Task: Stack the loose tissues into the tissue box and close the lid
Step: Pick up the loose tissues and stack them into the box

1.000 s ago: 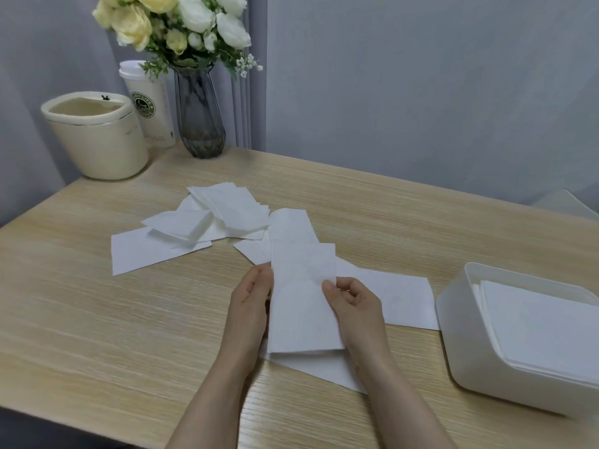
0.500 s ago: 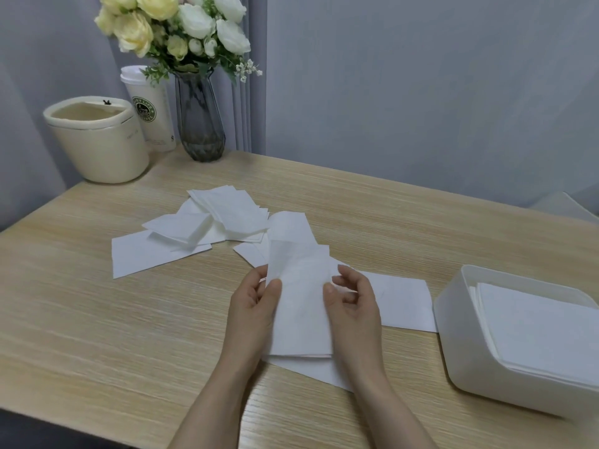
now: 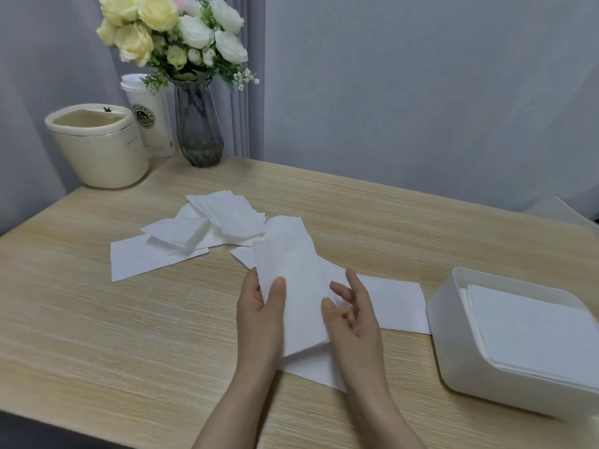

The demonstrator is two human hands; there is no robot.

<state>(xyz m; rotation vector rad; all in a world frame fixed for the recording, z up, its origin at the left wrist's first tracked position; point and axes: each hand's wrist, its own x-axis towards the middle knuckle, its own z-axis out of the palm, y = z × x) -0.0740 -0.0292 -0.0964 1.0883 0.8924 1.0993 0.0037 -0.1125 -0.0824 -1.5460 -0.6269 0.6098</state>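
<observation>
One folded tissue point(image 3: 298, 296) is pinched by the left hand point(image 3: 259, 314), lifted off the tabletop point(image 3: 129, 335); the right hand point(image 3: 353, 315) hangs relaxed, empty. Gathering step: next, carry it right into the lidless tissue box point(image 3: 453, 361), already part-filled.

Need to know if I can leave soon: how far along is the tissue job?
Partly done: the tissue box already holds a stack. The left hand pinches one tissue; the right hand is open beside it. Loose tissues remain on the table; no lid on the box.
</observation>
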